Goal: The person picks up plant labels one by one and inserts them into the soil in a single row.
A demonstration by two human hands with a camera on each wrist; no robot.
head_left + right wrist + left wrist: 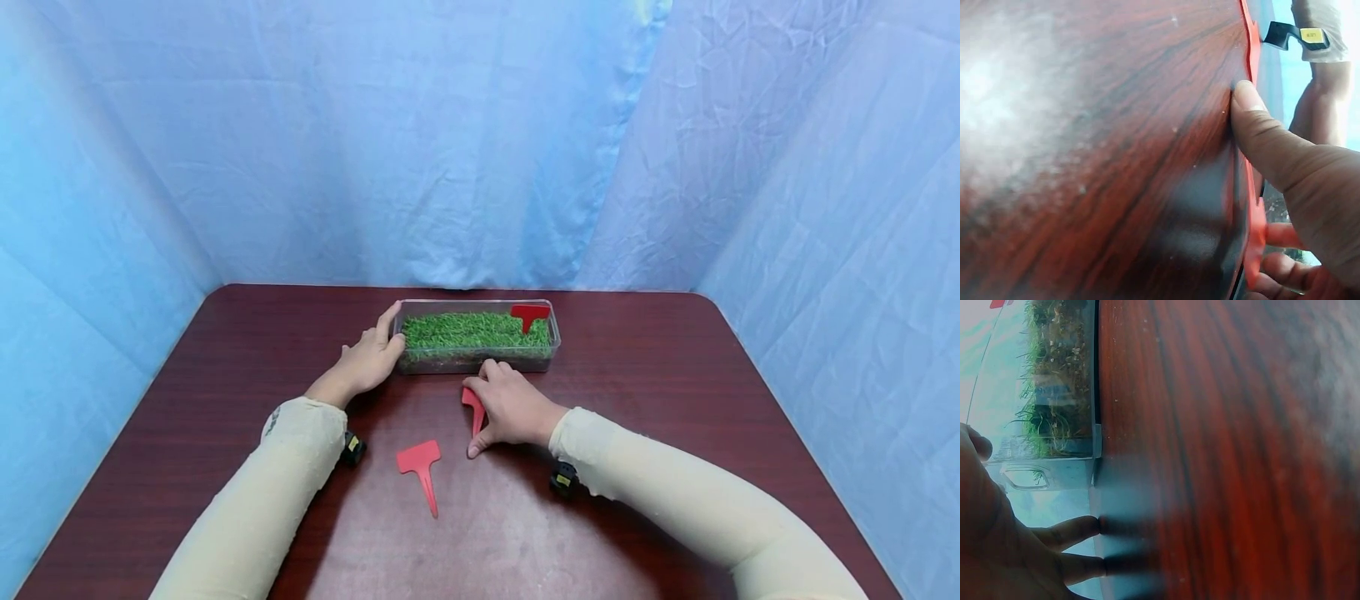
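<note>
1. Far left, the left hand (369,360) lies flat-fingered against the left end wall of the clear tray (553,335), its fingertips on the bench (225,375); this grip is relaxed and closes round nothing, it only steadies.
2. The tray holds a bed of artificial grass (468,330). It looks light and rigid, so I judge it would slide on the polished wood unless braced at that end wall.
3. Nearer the person, a red T-shaped plant tag (422,469) lies flat on the bench between the two forearms, untouched by either hand.
4. Right of it, the right hand (513,408) pinches a second red tag (474,412), thumb tip down on the bench and fingers curled behind, so that the tag stands on edge just in front of the tray.
5. The tag looks like thin, stiff plastic: very light, smooth, likely to flex rather than snap. Lying flat it gives little to catch, so an edge wants lifting first; the broad head is the place to hold, leaving the pointed stake free.
6. Far right in the tray, a third red tag (530,314) stands upright in the grass.
</note>
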